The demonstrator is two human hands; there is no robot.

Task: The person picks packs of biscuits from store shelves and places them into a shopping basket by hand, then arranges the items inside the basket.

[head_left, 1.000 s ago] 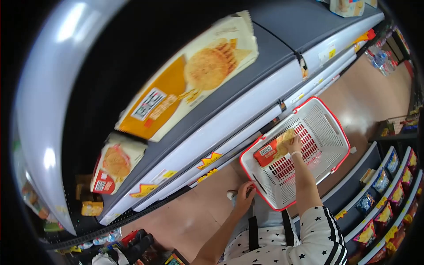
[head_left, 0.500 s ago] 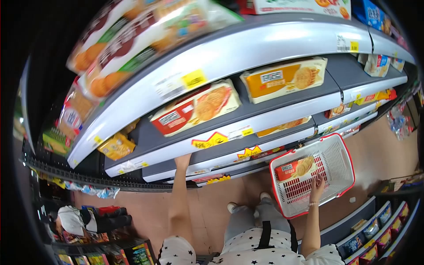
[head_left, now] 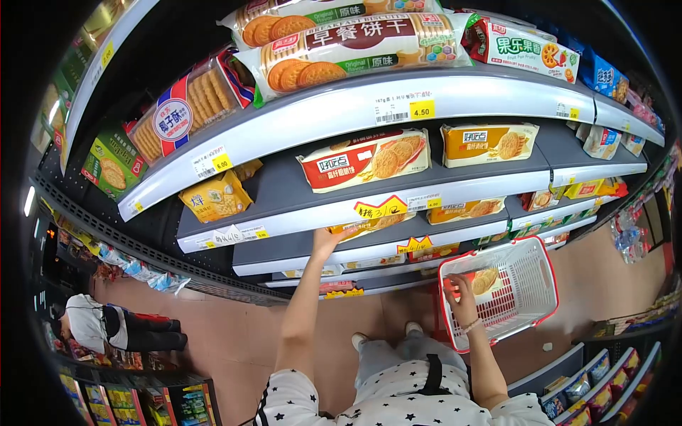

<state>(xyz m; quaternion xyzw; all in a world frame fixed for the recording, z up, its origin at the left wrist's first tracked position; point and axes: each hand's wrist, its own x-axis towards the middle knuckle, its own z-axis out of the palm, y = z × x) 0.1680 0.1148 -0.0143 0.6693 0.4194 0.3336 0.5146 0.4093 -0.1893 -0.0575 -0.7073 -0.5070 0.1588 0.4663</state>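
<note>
My left hand (head_left: 326, 242) reaches under the front edge of a middle shelf. Its fingers are closed on the left end of a yellow biscuit packet (head_left: 376, 225), partly hidden by the shelf lip and a yellow price sign (head_left: 381, 208). In the red-rimmed white shopping basket (head_left: 529, 312), my right hand (head_left: 462, 299) has curled fingers on the left end of a red and cream biscuit packet (head_left: 485, 281), covering part of its label. Above my left hand, another red and cream biscuit packet (head_left: 366, 162) lies on the shelf.
An orange biscuit packet (head_left: 490, 144) sits farther right, and a yellow bag (head_left: 215, 197) to the left. Long breakfast biscuit packs (head_left: 359, 53) fill the upper shelf. Another person (head_left: 106, 323) bends over goods at lower left. Snack shelves (head_left: 597, 383) stand at lower right.
My left hand has moved right along the shelf, and a yellow packet now shows at its fingers. My right hand has moved left onto the red packet in the basket. The view has shifted.
</note>
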